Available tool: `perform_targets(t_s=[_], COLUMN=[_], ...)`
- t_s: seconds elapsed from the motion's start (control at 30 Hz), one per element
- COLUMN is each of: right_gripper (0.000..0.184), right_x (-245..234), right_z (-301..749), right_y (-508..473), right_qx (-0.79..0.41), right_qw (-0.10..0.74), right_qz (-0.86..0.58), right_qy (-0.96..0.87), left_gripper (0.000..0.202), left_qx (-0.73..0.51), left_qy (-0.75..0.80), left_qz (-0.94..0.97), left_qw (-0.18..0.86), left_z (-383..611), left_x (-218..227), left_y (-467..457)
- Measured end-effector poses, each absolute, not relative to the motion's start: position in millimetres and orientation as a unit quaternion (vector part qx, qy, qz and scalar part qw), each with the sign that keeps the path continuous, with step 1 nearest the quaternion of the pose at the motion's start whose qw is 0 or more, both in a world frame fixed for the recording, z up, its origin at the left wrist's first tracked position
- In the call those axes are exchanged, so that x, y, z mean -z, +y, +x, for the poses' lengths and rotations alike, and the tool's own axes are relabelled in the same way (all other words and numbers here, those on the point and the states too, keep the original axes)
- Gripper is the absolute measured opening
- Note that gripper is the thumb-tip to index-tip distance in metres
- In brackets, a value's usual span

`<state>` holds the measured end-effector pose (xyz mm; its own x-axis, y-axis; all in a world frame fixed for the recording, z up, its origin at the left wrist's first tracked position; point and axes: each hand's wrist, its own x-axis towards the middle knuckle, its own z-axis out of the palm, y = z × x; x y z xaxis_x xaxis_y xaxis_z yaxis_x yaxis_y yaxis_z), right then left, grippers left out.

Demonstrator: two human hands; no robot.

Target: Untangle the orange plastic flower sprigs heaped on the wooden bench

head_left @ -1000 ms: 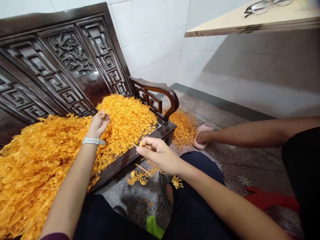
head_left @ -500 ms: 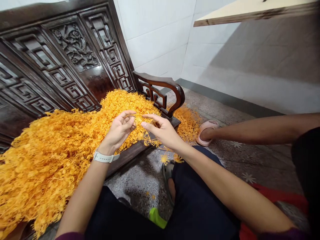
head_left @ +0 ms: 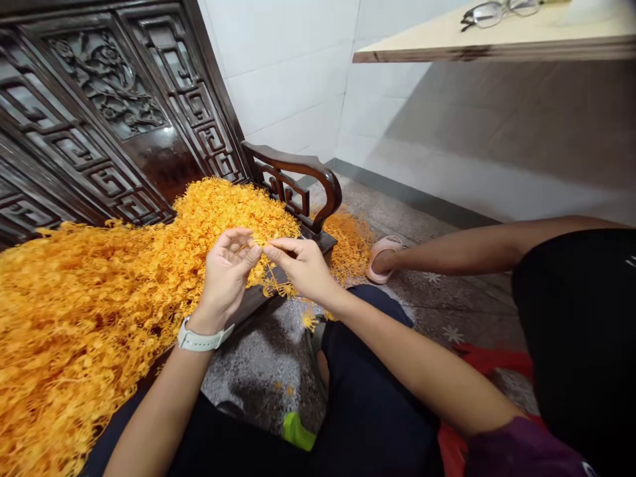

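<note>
Left hand (head_left: pixel 226 275) and right hand (head_left: pixel 308 268) now meet, thumb tip to thumb tip, above the front edge of the carved wooden settee (head_left: pixel 166 162), toward its right front corner.

Change: one second ago the left hand was well apart, over the seat, fingers loose, while the right pinched a stem alone. Half a second ago a narrow gap showed between the hands; it has since closed. Judgement: the work has passed from single-handed to two-handed handling at one spot, where fine fingertip control matters most.

Right fingers: thumb and forefinger clamped on a small orange piece (head_left: pixel 260 243). Below this hand hang orange flower-shaped pieces (head_left: pixel 285 289), beside the settee's front edge and partly over the floor.

Left fingers: thumb and forefinger close together at the same spot, the others curled and apart. Cannot tell whether they grip; orange lies against orange there.

Supply: an orange heap (head_left: pixel 94 298) covers the seat from the left of view to the right end, reaching the backrest and nearing the armrest (head_left: pixel 298 162). Beyond the armrest, a pile of orange strands (head_left: pixel 348 242) lies on the floor, just beside another person's pink slipper (head_left: pixel 389 244).
</note>
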<state>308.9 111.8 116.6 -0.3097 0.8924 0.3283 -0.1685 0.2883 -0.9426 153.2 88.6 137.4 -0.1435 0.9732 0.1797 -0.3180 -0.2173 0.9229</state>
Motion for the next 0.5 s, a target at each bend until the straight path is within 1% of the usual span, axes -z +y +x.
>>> perform_targets(t_s=[0.1,0.2,0.37,0.5], right_gripper=[0.047,0.048,0.041,0.037], right_x=[-119,-121,-122,-121], right_z=[310,311,309,306], right_y=[110,107,105,106], right_qx=[-0.554,-0.582,-0.599,-0.599], right_qw=[0.493,0.499,0.509,0.523], right_qz=[-0.289,-0.292,-0.298,-0.305], right_qy=[-0.605,-0.572,-0.542,-0.523], left_gripper=[0.035,0.033,0.033,0.036], left_qx=[-0.652,-0.647,-0.629,-0.630], left_qy=[0.389,0.387,0.374,0.374], left_qz=[0.423,0.419,0.372,0.358], left_qw=[0.495,0.506,0.571,0.579], left_z=[151,147,138,130], left_x=[-139,-139,-137,-138], left_y=[85,81,75,66])
